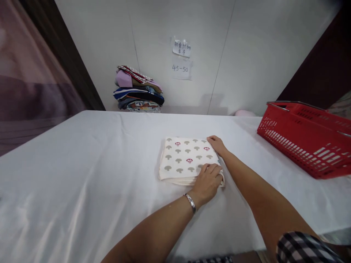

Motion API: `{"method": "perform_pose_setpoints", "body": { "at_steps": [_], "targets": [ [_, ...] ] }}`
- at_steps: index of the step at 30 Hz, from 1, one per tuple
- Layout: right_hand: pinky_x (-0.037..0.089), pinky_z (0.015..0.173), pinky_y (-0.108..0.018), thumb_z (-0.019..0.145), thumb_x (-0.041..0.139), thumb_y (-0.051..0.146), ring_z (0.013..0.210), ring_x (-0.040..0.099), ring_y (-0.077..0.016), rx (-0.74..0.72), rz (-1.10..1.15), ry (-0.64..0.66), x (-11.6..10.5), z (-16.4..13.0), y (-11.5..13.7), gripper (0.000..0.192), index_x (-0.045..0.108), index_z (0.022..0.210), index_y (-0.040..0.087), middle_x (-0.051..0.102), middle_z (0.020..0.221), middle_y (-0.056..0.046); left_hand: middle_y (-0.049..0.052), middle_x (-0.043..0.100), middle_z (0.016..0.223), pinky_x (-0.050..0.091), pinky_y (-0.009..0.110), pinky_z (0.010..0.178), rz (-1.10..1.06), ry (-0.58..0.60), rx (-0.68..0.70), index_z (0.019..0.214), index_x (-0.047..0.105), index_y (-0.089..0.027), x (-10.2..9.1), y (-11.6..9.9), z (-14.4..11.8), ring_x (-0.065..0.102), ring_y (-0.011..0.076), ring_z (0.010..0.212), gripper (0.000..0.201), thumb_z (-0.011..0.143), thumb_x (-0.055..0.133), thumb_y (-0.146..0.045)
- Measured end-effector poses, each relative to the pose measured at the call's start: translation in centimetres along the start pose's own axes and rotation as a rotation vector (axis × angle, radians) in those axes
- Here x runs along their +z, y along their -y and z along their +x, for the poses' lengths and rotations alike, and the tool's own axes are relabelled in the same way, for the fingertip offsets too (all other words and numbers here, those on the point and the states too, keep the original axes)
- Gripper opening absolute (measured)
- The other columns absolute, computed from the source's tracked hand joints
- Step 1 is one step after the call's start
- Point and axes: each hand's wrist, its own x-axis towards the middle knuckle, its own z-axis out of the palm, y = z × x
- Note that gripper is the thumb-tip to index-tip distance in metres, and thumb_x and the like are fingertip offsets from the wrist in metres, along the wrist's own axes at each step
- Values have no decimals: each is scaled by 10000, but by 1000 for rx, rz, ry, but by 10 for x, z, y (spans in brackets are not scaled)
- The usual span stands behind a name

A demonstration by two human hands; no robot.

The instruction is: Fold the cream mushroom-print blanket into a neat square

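Observation:
A folded white cloth (183, 155) printed with grey and dark red mushrooms lies flat, its layers showing along the near edge. My left hand (207, 182), a silver bangle on its wrist, is at the near right corner with fingers bent over the top and edge. At the far right corner, my right hand (217, 145) grips the side of the cloth, its fingers close together. Its thumb and the underside of that corner are partly hidden.
A white-covered table (82, 164) holds the cloth. On the right stands a red plastic basket (304, 137) with metal handles. A stack of folded fabrics (139, 89) is beyond the far edge, against the wall. Two paper signs (181, 58) hang above.

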Motion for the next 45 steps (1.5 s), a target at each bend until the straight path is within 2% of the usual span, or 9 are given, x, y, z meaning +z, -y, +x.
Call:
{"method": "perform_pose_setpoints", "body": {
  "at_steps": [4, 11, 20, 26, 29, 32, 37, 41, 45],
  "targets": [
    [432, 713, -300, 684, 557, 566, 731, 537, -162, 6, -3, 10, -4, -4, -4, 391, 585, 762, 184, 631, 764, -19, 72, 539, 1203, 347, 380, 994, 13, -8, 5, 886, 599, -153, 1, 0, -1, 432, 205, 1176, 149, 884, 457, -109],
    [431, 673, -301, 659, 626, 532, 708, 556, -175, 60, -75, 198, -3, 7, 7, 358, 639, 719, 179, 661, 746, -33, 83, 547, 1191, 341, 390, 1015, -3, -5, 19, 884, 592, -154, -5, -2, 1, 435, 201, 1186, 163, 859, 452, -74],
    [379, 667, -287, 711, 562, 567, 676, 476, -152, 35, -145, 143, 1, 6, 5, 390, 542, 613, 190, 568, 645, 1, 76, 584, 1120, 304, 385, 1061, -45, -5, 119, 882, 596, -137, -11, -8, -6, 410, 204, 1237, 160, 845, 466, -52],
    [383, 693, -295, 737, 537, 584, 698, 485, -161, 49, -141, 120, -1, 3, 9, 426, 547, 601, 181, 576, 645, -10, 60, 581, 1175, 310, 416, 1059, -49, -19, 66, 886, 618, -168, -4, -6, -8, 417, 214, 1238, 187, 869, 450, -85],
    [415, 729, -304, 764, 502, 601, 751, 537, -177, 64, -90, 128, -3, -3, 10, 452, 611, 700, 167, 648, 758, -41, 55, 562, 1224, 307, 409, 1056, -56, -28, 35, 859, 618, -163, -4, -5, -7, 411, 225, 1245, 166, 870, 462, -109],
    [438, 818, -307, 784, 508, 556, 882, 584, -186, 62, -26, 130, -7, -12, 7, 438, 651, 924, 166, 680, 994, -68, 59, 551, 1244, 305, 407, 1050, -76, -26, 7, 861, 615, -164, -7, -7, -6, 409, 223, 1246, 158, 880, 460, -147],
    [384, 995, -335, 790, 545, 500, 1135, 537, -202, 85, 33, 104, -12, -28, 3, 573, 538, 1248, 156, 555, 1302, -114, 68, 536, 1278, 313, 421, 1032, -124, -6, -33, 879, 617, -182, -12, -11, -2, 419, 222, 1233, 197, 908, 427, -226],
    [338, 1058, -342, 804, 551, 457, 1237, 472, -219, 109, 34, 87, -11, -35, 5, 613, 478, 1320, 134, 468, 1389, -129, 71, 523, 1294, 307, 434, 1031, -149, 28, -73, 852, 620, -185, -11, -14, -1, 403, 236, 1240, 125, 834, 497, -172],
    [320, 1074, -356, 817, 541, 425, 1251, 461, -224, 115, -57, 80, -8, -35, 8, 599, 465, 1333, 131, 470, 1387, -131, 72, 531, 1270, 310, 423, 1027, -171, 26, -119, 799, 607, -178, -7, -16, 0, 398, 239, 1239, 105, 755, 540, -110]
  ]
}}
